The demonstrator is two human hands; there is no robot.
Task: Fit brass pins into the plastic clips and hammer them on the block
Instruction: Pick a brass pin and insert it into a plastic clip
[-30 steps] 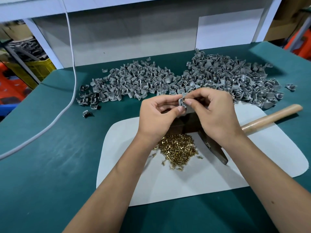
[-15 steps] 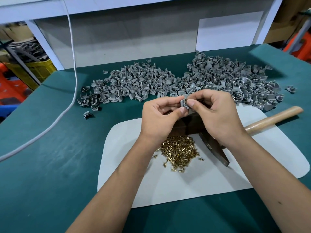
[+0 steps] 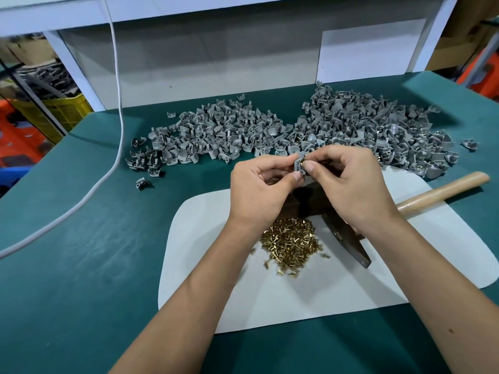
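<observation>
We see both hands raised just behind the dark block [image 3: 305,203]. The left hand [image 3: 259,190] pinches a small grey plastic clip [image 3: 299,166] between thumb and forefinger; the right hand [image 3: 353,182] pinches a small brass pin [image 3: 301,163] against that clip. Just in front of the block, a heap of loose brass pins [image 3: 290,242] lies on a white mat [image 3: 351,292]. Right of the block, a wooden-handled hammer [image 3: 442,188] lies on the mat. Behind the block, two piles of grey clips [image 3: 216,136] spread over the green surface [image 3: 81,265]. Far left of it runs a white cable [image 3: 113,163].
</observation>
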